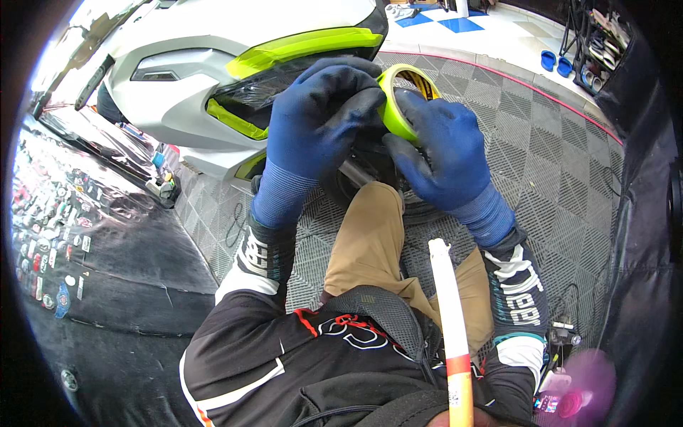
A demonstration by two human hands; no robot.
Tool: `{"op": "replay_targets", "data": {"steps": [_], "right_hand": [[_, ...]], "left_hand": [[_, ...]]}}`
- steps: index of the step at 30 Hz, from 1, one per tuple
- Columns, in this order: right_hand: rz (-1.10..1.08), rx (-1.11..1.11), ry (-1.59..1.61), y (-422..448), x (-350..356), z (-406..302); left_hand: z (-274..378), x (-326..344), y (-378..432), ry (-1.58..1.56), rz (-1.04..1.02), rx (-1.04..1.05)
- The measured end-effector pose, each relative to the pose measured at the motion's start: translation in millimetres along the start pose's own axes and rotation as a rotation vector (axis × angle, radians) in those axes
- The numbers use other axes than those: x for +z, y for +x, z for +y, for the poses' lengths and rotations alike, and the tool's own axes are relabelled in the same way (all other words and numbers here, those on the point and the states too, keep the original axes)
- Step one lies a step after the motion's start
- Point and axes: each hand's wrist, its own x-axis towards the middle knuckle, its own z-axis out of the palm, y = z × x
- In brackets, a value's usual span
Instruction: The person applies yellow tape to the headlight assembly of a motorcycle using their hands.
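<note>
Both my hands wear blue knit work gloves with dark coated palms and fingers. My right hand (440, 147) grips a roll of neon yellow-green masking tape (396, 109), with fingers inside its core. My left hand (323, 115) pinches at the roll's left edge, thumb against fingers; the bit of tape between them is hidden. Beyond the left hand stands a motor scooter with white and grey body panels (181, 109). Strips of the same bright tape (304, 48) line the edges of its dark lamp openings, and another strip (235, 120) runs lower down.
Grey interlocking grid tiles (539, 144) cover the floor, bordered by a red line (512, 74). Blue slippers (555, 63) lie near a shoe rack (605, 48). A sticker-covered black surface (117, 277) stands at left. A lit cigarette (451, 309) juts up close below the camera.
</note>
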Motion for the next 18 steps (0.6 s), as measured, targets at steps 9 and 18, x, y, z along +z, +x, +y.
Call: {"op": "replay_targets", "data": {"steps": [9,18], "right_hand": [[-0.099,0.034,-0.152,79.6,-35.9,53.0],[-0.079,-0.112,-0.44,153.1,-15.4,93.9]], "left_hand": [[-4.9,12.3,33.5,0.959,0.566,0.55],[-32.0,23.4,55.7,0.852,0.587,0.396]]}}
